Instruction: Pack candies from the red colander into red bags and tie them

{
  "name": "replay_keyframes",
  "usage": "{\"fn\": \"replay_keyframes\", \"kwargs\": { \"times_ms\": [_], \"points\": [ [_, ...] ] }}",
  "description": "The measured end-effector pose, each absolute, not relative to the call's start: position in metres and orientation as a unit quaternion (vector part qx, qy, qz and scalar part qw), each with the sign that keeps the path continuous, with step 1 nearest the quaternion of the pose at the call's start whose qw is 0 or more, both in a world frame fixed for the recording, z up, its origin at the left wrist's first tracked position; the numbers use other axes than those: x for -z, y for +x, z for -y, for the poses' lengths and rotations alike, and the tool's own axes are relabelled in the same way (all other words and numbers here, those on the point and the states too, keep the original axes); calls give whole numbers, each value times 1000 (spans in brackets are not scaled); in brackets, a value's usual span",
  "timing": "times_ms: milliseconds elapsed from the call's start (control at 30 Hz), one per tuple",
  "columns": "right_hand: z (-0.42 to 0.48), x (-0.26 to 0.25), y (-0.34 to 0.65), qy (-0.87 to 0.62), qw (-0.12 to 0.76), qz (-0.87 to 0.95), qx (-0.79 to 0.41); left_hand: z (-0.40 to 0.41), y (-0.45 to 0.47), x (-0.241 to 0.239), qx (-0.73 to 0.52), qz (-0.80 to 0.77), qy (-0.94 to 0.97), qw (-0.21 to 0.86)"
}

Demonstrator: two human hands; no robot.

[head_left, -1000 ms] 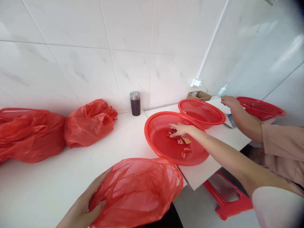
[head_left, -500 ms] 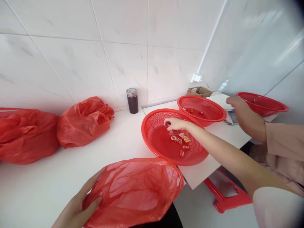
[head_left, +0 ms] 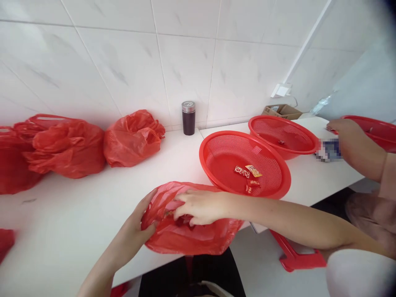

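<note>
My left hand grips the left rim of an open red plastic bag at the near edge of the white counter. My right hand reaches into the bag's mouth with fingers curled downward; what they hold is hidden. Just behind the bag sits a red mesh basket with a few small wrapped candies in its bottom.
A second red basket stands behind the first, and a third at far right. Another person's hand rests near it. Filled red bags line the tiled wall. A dark jar and a cardboard box stand at the back. A red stool is below.
My right hand left the nearest basket and moved into the bag's mouth. The view shifted left; the bag is now more bunched between my hands.
</note>
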State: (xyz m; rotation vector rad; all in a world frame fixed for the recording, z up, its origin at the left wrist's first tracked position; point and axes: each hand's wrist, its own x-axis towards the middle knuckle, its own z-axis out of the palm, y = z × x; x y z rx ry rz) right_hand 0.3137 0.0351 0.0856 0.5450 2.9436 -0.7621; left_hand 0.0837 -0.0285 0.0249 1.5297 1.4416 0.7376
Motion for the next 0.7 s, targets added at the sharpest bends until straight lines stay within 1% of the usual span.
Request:
{"fn": "replay_keyframes", "kwargs": {
  "times_ms": [33, 100, 167, 200, 233, 333, 367, 400, 467, 567, 700],
  "points": [
    [-40, -91, 320, 182, 13, -945, 273, 30, 82, -23, -296, -581, 630, 422],
    [-54, -107, 343, 239, -61, -915, 321, 31, 78, -21, -295, -583, 648, 390],
    [-72, -120, 378, 347, -131, -873, 317, 32, 77, -20, -294, -587, 658, 369],
    [-81, -120, 399, 408, -134, -854, 294, 33, 78, -21, -294, -591, 659, 362],
    [-90, -116, 422, 458, -105, -841, 270, 34, 78, -21, -294, -597, 655, 358],
    [-110, -83, 488, 590, 116, -769, 217, 41, 77, -18, -299, -622, 624, 366],
    [-113, -68, 506, 609, 169, -746, 210, 44, 75, -16, -302, -631, 612, 369],
    [-115, -55, 521, 613, 199, -735, 212, 48, 73, -12, -307, -637, 600, 374],
    [-117, -33, 540, 604, 217, -735, 219, 54, 67, -4, -321, -645, 579, 382],
    [-122, -17, 546, 571, 185, -769, 220, 61, 60, 4, -330, -665, 552, 379],
    [-133, -14, 537, 557, 148, -789, 213, 66, 63, 1, -323, -682, 541, 372]
  ]
}}
